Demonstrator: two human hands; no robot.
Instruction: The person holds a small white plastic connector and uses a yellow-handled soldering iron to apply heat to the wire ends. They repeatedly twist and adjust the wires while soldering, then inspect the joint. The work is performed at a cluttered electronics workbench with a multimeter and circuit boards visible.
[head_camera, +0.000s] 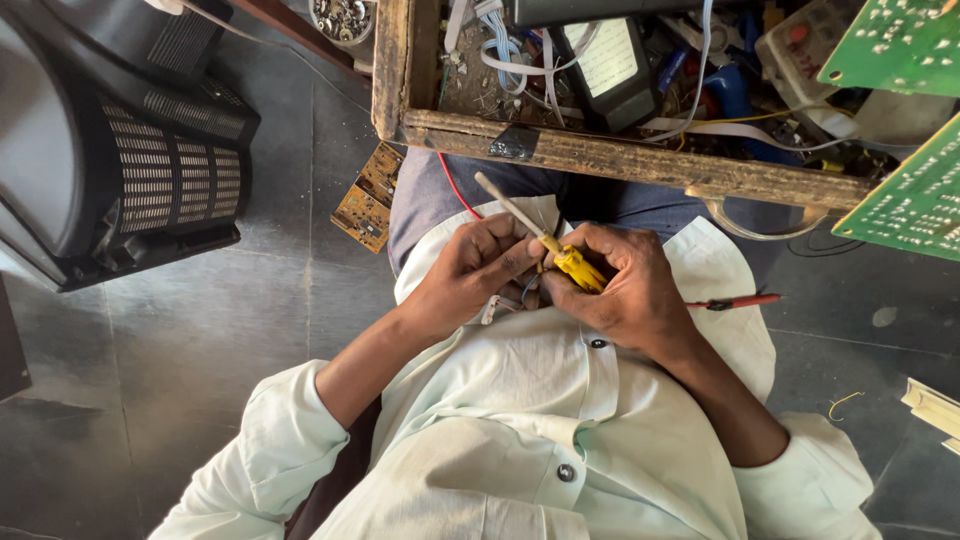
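Yellow-handled tool (566, 258) gripped between left hand (478, 272), right hand (620, 290)

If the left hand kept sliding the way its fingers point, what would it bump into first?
The left hand points across at the right hand, so it would probably press first into the yellow-handled screwdriver both hands grip, then the right hand's fingers. Depth is hard to judge.

You wear a pale mint-white button-front cotton shirt (560, 440) with small dark round buttons (567, 472) running down its placket toward six o'clock. Its long sleeves are rolled into thick cuffs (290, 425) above your elbows, at eight and four o'clock. Grey-blue trousers (430, 195) cover your lap at twelve o'clock.
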